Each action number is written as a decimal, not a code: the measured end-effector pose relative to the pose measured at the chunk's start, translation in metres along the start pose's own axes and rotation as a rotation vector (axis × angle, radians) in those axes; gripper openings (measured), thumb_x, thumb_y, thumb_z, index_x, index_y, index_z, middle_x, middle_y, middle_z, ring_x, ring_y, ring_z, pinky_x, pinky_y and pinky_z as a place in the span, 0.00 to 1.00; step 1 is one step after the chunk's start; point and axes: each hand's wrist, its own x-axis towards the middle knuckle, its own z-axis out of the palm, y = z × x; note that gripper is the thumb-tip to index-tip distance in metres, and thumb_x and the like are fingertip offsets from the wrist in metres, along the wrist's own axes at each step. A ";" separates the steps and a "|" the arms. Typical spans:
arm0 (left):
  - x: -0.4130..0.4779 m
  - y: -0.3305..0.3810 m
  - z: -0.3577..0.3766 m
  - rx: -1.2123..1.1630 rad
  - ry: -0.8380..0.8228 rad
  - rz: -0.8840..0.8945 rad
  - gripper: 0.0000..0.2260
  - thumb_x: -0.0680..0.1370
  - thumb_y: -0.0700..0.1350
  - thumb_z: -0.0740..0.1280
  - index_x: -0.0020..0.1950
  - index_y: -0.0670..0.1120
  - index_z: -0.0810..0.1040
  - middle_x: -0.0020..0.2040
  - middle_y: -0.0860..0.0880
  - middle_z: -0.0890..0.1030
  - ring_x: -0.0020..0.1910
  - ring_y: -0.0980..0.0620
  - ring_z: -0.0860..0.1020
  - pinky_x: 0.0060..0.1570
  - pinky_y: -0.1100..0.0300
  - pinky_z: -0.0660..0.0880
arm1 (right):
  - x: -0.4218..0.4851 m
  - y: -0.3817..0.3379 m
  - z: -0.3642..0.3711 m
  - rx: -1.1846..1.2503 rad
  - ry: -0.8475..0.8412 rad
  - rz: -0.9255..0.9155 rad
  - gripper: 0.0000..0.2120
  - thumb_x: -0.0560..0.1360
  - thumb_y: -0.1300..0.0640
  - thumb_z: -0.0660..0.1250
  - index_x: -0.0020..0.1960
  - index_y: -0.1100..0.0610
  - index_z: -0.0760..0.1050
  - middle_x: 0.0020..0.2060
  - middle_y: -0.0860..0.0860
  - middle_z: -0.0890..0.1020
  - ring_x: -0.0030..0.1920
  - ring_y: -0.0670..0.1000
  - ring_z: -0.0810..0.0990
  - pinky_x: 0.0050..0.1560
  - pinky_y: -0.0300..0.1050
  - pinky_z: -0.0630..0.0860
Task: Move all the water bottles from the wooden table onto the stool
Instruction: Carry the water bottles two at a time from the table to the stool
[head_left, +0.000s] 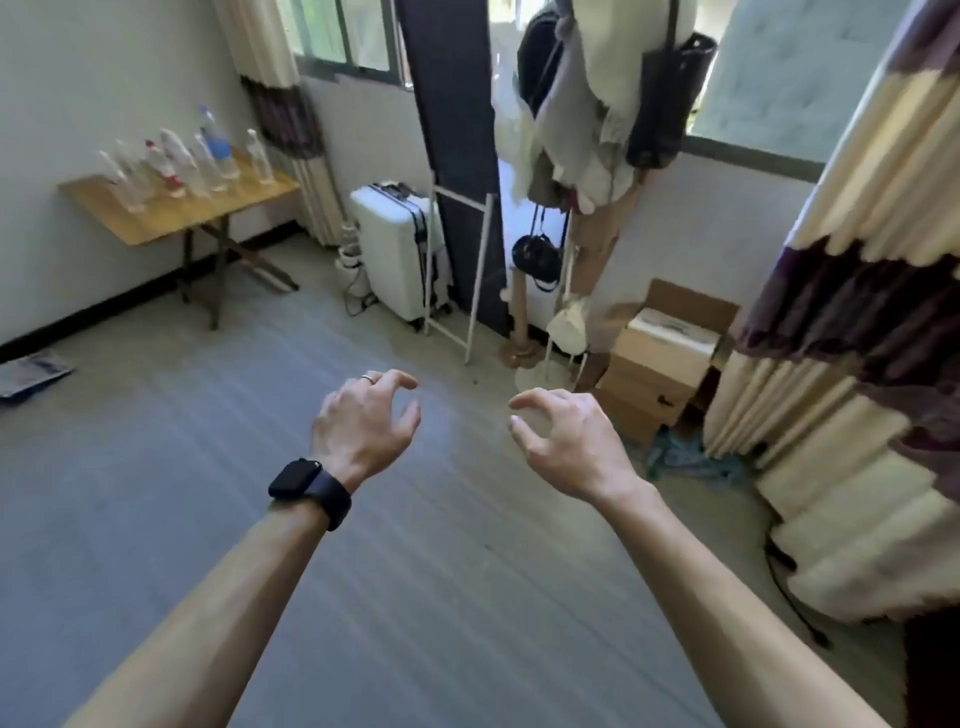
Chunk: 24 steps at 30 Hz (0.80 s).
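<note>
We are holding our left hand (363, 423) and right hand (563, 436) out over the floor (156, 467), apart from each other, fingers loosely curled and gripping nothing. The water bottles (192, 161) are standing in a cluster on the wooden table (171, 218) off to our left, well apart from us. We are judging this as the approach step: nothing is being carried, and the stool is not showing. Next we are needing to turn left, close in and grip a bottle
</note>
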 end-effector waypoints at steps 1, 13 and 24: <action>0.012 -0.022 -0.008 0.002 0.009 -0.025 0.14 0.78 0.54 0.65 0.63 0.53 0.78 0.61 0.50 0.81 0.58 0.46 0.78 0.55 0.51 0.74 | 0.022 -0.017 0.010 -0.005 -0.018 -0.025 0.15 0.77 0.43 0.63 0.61 0.44 0.78 0.61 0.47 0.80 0.65 0.53 0.72 0.66 0.49 0.70; 0.153 -0.201 -0.072 0.046 0.111 -0.281 0.15 0.78 0.54 0.64 0.64 0.54 0.77 0.62 0.51 0.79 0.60 0.47 0.76 0.56 0.52 0.71 | 0.254 -0.155 0.090 -0.003 -0.076 -0.242 0.16 0.78 0.42 0.64 0.64 0.43 0.76 0.60 0.45 0.80 0.65 0.53 0.72 0.64 0.49 0.71; 0.371 -0.331 -0.094 0.153 0.222 -0.474 0.15 0.77 0.54 0.64 0.62 0.54 0.78 0.59 0.48 0.80 0.59 0.44 0.77 0.54 0.53 0.71 | 0.540 -0.237 0.155 -0.013 -0.135 -0.450 0.18 0.76 0.39 0.60 0.63 0.42 0.76 0.58 0.46 0.81 0.62 0.55 0.75 0.62 0.49 0.73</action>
